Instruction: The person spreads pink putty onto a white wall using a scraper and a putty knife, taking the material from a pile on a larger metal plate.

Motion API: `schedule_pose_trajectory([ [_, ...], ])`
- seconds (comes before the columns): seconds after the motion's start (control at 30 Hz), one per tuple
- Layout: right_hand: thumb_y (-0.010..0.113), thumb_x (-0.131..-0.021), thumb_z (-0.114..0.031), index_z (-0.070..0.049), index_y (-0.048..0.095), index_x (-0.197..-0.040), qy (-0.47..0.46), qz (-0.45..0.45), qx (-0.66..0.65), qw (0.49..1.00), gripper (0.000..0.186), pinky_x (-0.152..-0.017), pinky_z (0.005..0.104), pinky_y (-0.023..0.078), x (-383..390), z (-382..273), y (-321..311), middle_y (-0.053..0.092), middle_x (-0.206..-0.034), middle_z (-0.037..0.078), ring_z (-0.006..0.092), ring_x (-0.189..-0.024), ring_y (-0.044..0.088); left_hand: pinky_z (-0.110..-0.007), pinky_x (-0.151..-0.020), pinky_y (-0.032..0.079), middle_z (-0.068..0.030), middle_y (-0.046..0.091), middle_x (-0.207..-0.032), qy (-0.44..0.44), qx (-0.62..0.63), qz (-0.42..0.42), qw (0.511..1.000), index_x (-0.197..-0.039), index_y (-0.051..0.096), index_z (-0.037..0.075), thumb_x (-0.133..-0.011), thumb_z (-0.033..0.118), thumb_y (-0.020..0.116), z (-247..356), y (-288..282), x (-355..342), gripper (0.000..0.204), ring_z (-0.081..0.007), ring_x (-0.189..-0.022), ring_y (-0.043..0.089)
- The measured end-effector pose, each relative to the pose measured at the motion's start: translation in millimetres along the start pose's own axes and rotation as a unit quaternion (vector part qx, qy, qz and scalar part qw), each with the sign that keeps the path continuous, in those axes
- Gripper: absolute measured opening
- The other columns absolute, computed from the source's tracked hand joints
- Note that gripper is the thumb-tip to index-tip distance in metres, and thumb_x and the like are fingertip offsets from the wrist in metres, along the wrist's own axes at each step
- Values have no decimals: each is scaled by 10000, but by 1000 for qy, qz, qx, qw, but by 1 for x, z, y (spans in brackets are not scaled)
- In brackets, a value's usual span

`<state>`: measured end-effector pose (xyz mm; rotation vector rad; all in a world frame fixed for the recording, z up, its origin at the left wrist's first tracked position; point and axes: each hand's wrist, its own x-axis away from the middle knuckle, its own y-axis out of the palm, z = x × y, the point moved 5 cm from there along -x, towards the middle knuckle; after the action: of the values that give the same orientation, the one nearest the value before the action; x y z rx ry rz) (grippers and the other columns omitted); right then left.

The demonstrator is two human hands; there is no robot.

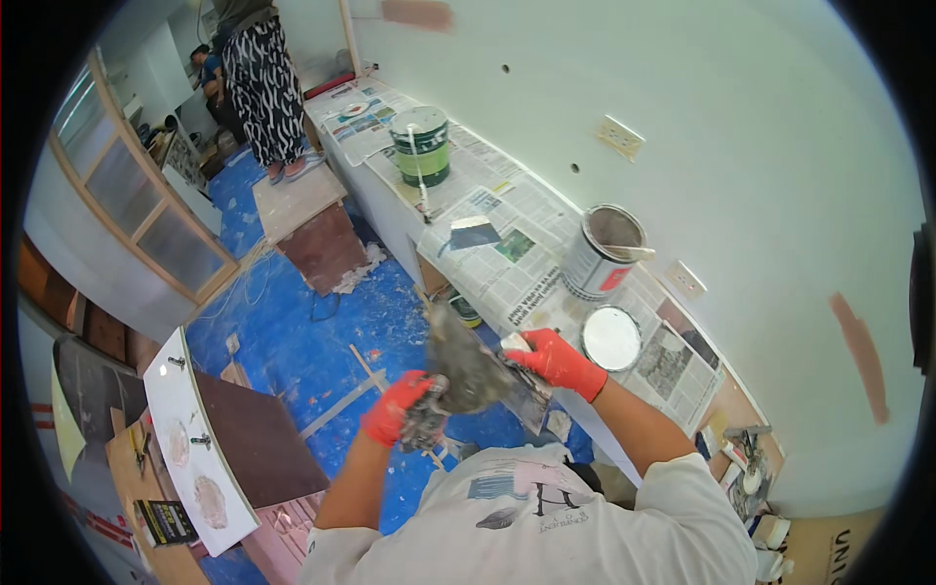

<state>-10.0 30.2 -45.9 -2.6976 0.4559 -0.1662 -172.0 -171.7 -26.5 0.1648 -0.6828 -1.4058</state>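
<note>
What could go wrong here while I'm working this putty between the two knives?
1. The grey putty heaped on the wide knife in the left hand could slide off onto the blue floor sheet.
2. The right hand works close to the open can and its lid; an elbow swing might tip the can onto the newspaper.

A wide putty knife (466, 369), caked in grey filler, is tilted blade-up; a second caked scraper (526, 390) crosses it, both above the blue floor.
</note>
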Motion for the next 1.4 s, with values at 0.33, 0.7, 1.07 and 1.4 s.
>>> schedule_pose_trajectory([
  [0.33,593,-938,-183,-40,489,-1380,-162,279,-113,940,476,-773,318,495,-158,55,-5,620,-1151,80,192,-970,607,-324,-604,523,-99,617,-794,291,-250,191,903,-1080,591,13,-998,416,508,23,-140,-66,420,-200,-666,623],
  [0.7,734,-869,-121,36,646,-1078,-6,277,-391,878,275,-809,292,494,-333,44,-58,688,-1022,54,118,-904,620,-426,-697,443,-173,607,-819,125,-336,337,871,-1046,613,-2,-986,187,552,148,-205,-164,208,-311,-744,573],
  [1.07,737,-875,-131,14,641,-1065,0,330,-334,883,258,-755,272,491,-416,32,-94,681,-953,34,94,-841,601,-412,-609,426,-182,574,-706,-17,-527,167,833,-870,586,-8,-959,320,615,253,-222,-236,341,-305,-659,558],
  [1.4,638,-850,-58,-66,587,-1290,-125,528,47,839,443,-840,372,530,-442,-35,-146,638,-1147,143,282,-1034,647,-423,-601,446,-43,569,-698,40,-133,-3,990,-1018,582,135,-930,448,593,292,-371,-317,325,-251,-616,565],
])
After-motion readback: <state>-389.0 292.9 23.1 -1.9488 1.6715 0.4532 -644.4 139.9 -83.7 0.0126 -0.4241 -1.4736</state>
